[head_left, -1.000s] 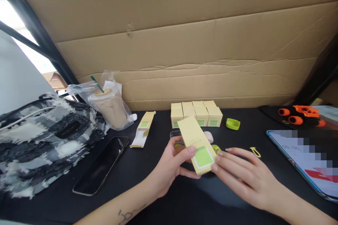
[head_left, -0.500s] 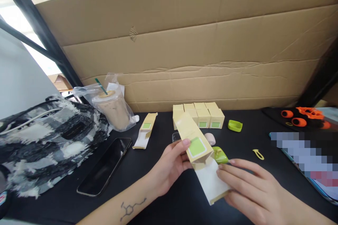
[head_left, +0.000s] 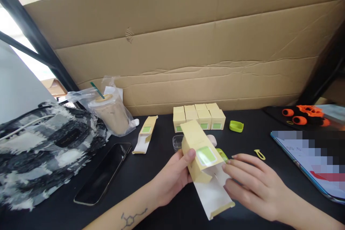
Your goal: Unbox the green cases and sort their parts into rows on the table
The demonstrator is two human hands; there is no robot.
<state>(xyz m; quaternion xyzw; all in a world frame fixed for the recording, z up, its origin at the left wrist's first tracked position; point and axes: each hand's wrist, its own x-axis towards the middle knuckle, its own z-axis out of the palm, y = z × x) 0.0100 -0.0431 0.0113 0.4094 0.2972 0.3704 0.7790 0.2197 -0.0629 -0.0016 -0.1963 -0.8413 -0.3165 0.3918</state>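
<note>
My left hand (head_left: 176, 176) grips a pale yellow carton (head_left: 196, 143) with a green label, thumb on its front edge and fingers behind. The carton tilts toward me; its end is open and a long white-lined flap (head_left: 211, 201) hangs down. My right hand (head_left: 253, 183) is at the opening's right side, fingers stretched out and partly apart, fingertips at a side flap. Whether they press on it I cannot tell. Behind the carton, a green case (head_left: 222, 153), a pinkish-white rounded piece (head_left: 212, 140) and a clear plastic tray (head_left: 177, 142) are partly hidden.
Several closed yellow boxes (head_left: 217, 118) stand at the back. A green case half (head_left: 236, 126) and a yellow-green loop (head_left: 259, 154) lie right. Leftward are another opened carton (head_left: 145, 134), a phone (head_left: 104, 174), a bagged drink (head_left: 111, 115) and a frayed bag (head_left: 54, 151). A tablet-like screen (head_left: 304, 165) lies right.
My left hand has turned the carton so its left side and open end show more. My right hand's fingers have shifted slightly at the flap. The view has moved slightly.
</note>
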